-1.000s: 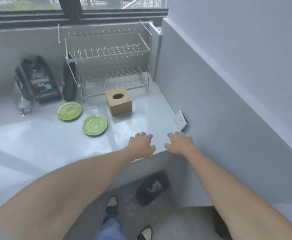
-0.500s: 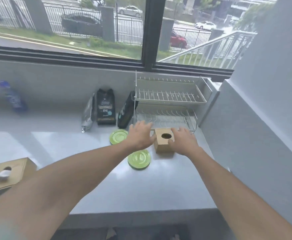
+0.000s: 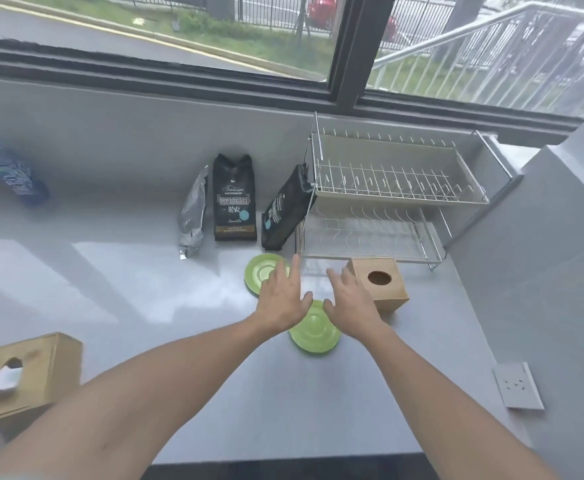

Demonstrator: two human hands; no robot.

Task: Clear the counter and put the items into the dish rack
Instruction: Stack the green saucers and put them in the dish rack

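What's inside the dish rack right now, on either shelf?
Both shelves of the dish rack look empty: only bare wire prongs on top and a bare wire shelf below. The lower shelf's back is partly hidden by the upper shelf. Both green plates are on the counter.

Open counter (image 3: 214, 341) leads to the dish rack (image 3: 380, 209) — wooden box (image 3: 382, 287) and leaning bag (image 3: 285, 209) crowd its front.

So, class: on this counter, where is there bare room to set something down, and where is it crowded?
Free: the wide stretch between the tissue box and the nearer green plate, and the patch between that plate and the wall socket. Crowded: in front of the dish rack, where both plates, the wooden box and the coffee bags cluster.
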